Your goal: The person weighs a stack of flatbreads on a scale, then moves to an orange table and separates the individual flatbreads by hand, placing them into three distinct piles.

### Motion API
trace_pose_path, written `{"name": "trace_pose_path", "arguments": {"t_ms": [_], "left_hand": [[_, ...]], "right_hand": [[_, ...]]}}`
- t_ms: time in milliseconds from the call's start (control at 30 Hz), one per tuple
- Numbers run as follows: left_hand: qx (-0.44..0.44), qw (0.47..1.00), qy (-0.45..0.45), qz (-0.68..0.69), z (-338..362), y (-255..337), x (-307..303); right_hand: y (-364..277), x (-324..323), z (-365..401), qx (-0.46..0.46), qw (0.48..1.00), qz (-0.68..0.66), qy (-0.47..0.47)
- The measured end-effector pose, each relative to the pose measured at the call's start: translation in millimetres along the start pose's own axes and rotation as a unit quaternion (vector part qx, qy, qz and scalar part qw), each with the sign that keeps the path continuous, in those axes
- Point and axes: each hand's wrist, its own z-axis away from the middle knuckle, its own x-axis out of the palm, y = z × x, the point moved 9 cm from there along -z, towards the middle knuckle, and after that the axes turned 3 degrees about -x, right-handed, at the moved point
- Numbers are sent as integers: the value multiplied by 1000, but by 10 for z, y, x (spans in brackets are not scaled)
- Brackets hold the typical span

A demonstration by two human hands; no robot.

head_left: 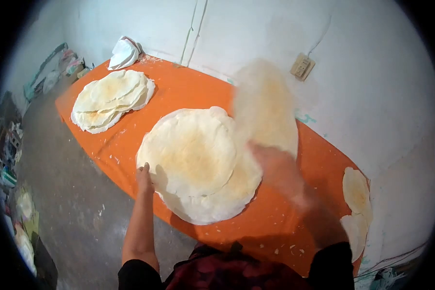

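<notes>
- So I'm only getting the head view here, and I'm looking down at an orange desk (179,89) with flour-like crumbs and flakes showing on it.
- My left hand (144,180) is touching the left rim of the middle stack (188,150), thumb showing at the edge. The other fingers are hiding, so I can't tell how closed that grip is.
- My right hand (271,162) is coming through pretty smeared, but that grip looks to be closing narrow on the near edge of a blurred flatbread (263,99). The sheet is standing up beyond the hand, near the wall (227,29).
- The middle stack is sitting under and between my hands, its big rounds overlapping unevenly. Another pile (112,99) is lying toward the far left end, folded white pieces (124,54) are resting just past it, and loose pieces (356,192) are lying at the right end.
- Stuff I'm worrying about: that sheet is looking thin, so holding it by one edge could be risking a tear or a floppy fold. Swinging wide could be scraping it on the wall, and pushing too hard on the left could be cracking the rim or skewing the stack, imo.
</notes>
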Motion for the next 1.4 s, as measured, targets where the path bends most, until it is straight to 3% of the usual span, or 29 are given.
{"name": "trace_pose_path", "arguments": {"t_ms": [33,133,200,267,400,500,600,667,700,800,867,933,1000,1033,1067,1133,1200,1267,1400], "left_hand": [[-17,999,-46,7,5,11,-26],[27,999,20,-32,639,440,-180],[43,996,14,-73,907,484,-289],[59,996,5,-71,1091,383,-424],[48,993,-24,-106,1623,219,-281],[61,985,-81,-143,2050,53,75],[55,961,-186,-195,2602,-203,623],[42,934,-275,-222,2959,-466,972],[14,923,-304,-237,3121,-627,1099],[-56,885,-370,-278,3550,-1113,1448],[-95,860,-403,-298,3851,-1425,1696],[-146,825,-455,-300,4304,-1742,2028],[-241,784,-487,-300,4874,-2073,2394],[-267,752,-525,-297,5133,-2321,2588],[-295,716,-559,-296,5420,-2585,2759],[-345,640,-596,-342,6157,-2917,3141],[-390,653,-576,-300,6604,-3562,3385],[-309,646,-597,-362,7027,-3967,3718],[-402,651,-560,-318,7480,-4614,4025]], "right_hand": [[-221,251,10,-22,1000,-20,8],[-697,1134,272,-36,995,-91,-7],[-911,1793,590,4,976,-176,-129],[-995,2091,826,0,983,-158,-88],[-854,2052,829,53,982,-144,-107],[-621,2044,929,93,984,-137,-60],[-344,2036,1370,143,982,-122,-35],[-66,1921,1856,223,966,-112,-62],[135,1793,2134,309,933,-156,-99],[724,1319,3347,448,854,-219,-151],[986,1157,4642,541,815,-191,-79],[1044,901,6000,600,784,-149,58],[928,358,6888,655,753,50,-10],[858,198,7255,690,721,53,-32],[760,68,7585,723,686,52,-56],[592,-125,8049,749,662,19,17],[539,-260,8399,782,618,-40,71],[484,-340,8686,821,546,-131,105],[337,-596,9133,820,539,-99,166]]}}
